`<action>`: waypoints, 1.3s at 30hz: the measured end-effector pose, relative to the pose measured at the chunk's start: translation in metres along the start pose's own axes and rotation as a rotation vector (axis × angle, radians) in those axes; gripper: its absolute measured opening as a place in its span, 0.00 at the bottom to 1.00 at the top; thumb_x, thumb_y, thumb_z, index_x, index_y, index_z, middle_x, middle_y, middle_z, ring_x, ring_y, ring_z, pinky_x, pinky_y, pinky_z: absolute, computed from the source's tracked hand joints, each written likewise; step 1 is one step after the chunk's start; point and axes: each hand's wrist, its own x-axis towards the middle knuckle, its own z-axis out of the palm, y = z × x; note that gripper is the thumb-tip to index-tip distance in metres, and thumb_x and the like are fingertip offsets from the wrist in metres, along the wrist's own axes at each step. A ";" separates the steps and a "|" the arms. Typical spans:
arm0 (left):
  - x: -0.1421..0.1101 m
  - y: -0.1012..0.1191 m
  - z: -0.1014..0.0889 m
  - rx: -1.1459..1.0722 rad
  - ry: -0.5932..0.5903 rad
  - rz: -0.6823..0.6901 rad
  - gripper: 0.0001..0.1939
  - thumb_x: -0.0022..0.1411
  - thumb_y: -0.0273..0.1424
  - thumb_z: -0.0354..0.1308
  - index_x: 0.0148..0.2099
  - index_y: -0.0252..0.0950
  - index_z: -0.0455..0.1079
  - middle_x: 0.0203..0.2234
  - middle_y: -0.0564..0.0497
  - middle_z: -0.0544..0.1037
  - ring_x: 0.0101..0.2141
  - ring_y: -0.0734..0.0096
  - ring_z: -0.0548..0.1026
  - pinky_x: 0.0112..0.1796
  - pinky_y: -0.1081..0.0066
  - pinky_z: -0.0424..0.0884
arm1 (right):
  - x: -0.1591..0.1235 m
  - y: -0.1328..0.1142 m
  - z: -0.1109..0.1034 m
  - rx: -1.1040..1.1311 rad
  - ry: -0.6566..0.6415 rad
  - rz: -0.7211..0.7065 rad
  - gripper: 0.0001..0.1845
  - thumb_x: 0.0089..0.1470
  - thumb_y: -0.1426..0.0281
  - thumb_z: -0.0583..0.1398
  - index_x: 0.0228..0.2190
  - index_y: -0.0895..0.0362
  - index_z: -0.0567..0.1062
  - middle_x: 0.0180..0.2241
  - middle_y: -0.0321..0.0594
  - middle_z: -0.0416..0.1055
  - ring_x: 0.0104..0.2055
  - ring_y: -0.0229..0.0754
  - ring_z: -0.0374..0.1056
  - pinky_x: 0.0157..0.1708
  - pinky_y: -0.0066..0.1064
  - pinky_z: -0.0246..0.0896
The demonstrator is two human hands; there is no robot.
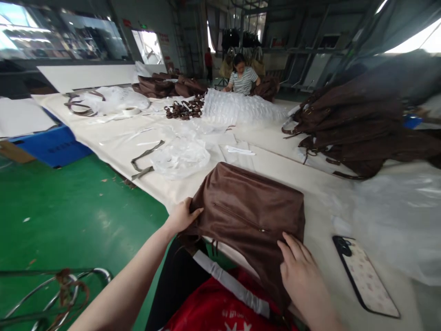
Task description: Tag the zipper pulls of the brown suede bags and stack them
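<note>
A brown leather-look handbag [248,202] lies at the table's near edge, its zip running slantwise across the upper face. Its strap [230,282], wrapped in white, hangs over my lap. My left hand [184,216] grips the bag's left edge, thumb on top and the other fingers hidden beneath. On the bag's right part rests my right hand [299,262], fingers stretched out flat near the zip pull. To the right of that hand lies a phone [367,276] in a patterned case.
Clear plastic bags [182,156] lie beyond the handbag, with more plastic [403,220] at right. Brown bags [351,115] are heaped at the right. Bubble wrap [241,108] lies before a seated person [244,80]. A metal-framed chair [72,294] stands at lower left.
</note>
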 end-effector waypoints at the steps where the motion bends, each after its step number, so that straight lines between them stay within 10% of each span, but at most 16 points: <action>1: 0.006 0.009 0.001 -0.008 -0.004 -0.006 0.17 0.59 0.47 0.52 0.34 0.37 0.64 0.26 0.47 0.74 0.29 0.61 0.74 0.28 0.69 0.64 | 0.005 0.007 -0.005 -0.022 -0.006 0.046 0.20 0.54 0.75 0.53 0.49 0.59 0.72 0.60 0.49 0.60 0.58 0.53 0.60 0.57 0.45 0.56; 9: 0.032 0.091 0.020 -0.404 -0.147 -0.096 0.17 0.58 0.46 0.51 0.33 0.36 0.66 0.26 0.49 0.77 0.30 0.61 0.77 0.29 0.69 0.68 | 0.038 0.012 -0.022 -0.027 -0.013 0.395 0.36 0.54 0.53 0.58 0.56 0.64 0.65 0.61 0.61 0.54 0.61 0.63 0.54 0.54 0.52 0.55; 17: 0.068 0.056 0.033 -0.196 -0.046 -0.042 0.17 0.60 0.43 0.44 0.35 0.37 0.69 0.33 0.41 0.80 0.40 0.49 0.78 0.38 0.63 0.72 | 0.091 0.021 -0.011 0.071 -0.182 0.382 0.42 0.51 0.57 0.59 0.62 0.60 0.55 0.66 0.54 0.44 0.66 0.57 0.44 0.59 0.52 0.47; 24: 0.028 0.081 0.045 0.003 -0.076 0.076 0.16 0.64 0.37 0.44 0.42 0.33 0.67 0.32 0.39 0.78 0.36 0.52 0.78 0.37 0.62 0.72 | 0.134 0.040 -0.046 0.028 -0.215 0.397 0.30 0.53 0.67 0.60 0.56 0.63 0.65 0.60 0.57 0.58 0.62 0.55 0.52 0.57 0.47 0.49; 30: 0.025 0.089 0.036 0.080 0.321 0.473 0.33 0.62 0.41 0.52 0.63 0.27 0.51 0.57 0.32 0.64 0.57 0.49 0.63 0.56 0.55 0.62 | 0.098 -0.033 -0.038 0.204 -0.242 0.234 0.15 0.57 0.59 0.56 0.32 0.56 0.75 0.35 0.44 0.73 0.38 0.46 0.70 0.42 0.34 0.61; 34: 0.038 0.107 0.050 0.099 0.152 0.707 0.43 0.56 0.50 0.57 0.65 0.31 0.52 0.64 0.34 0.54 0.64 0.46 0.51 0.62 0.50 0.50 | 0.076 -0.084 -0.007 0.157 -0.233 0.301 0.19 0.51 0.57 0.60 0.35 0.60 0.74 0.36 0.50 0.73 0.41 0.51 0.70 0.40 0.36 0.63; 39: 0.059 0.108 0.081 0.146 -0.040 0.667 0.54 0.49 0.60 0.56 0.68 0.32 0.46 0.67 0.33 0.41 0.66 0.44 0.42 0.62 0.46 0.44 | 0.076 -0.089 0.008 0.116 -0.245 0.340 0.10 0.48 0.71 0.59 0.36 0.60 0.71 0.38 0.51 0.72 0.41 0.49 0.71 0.39 0.34 0.64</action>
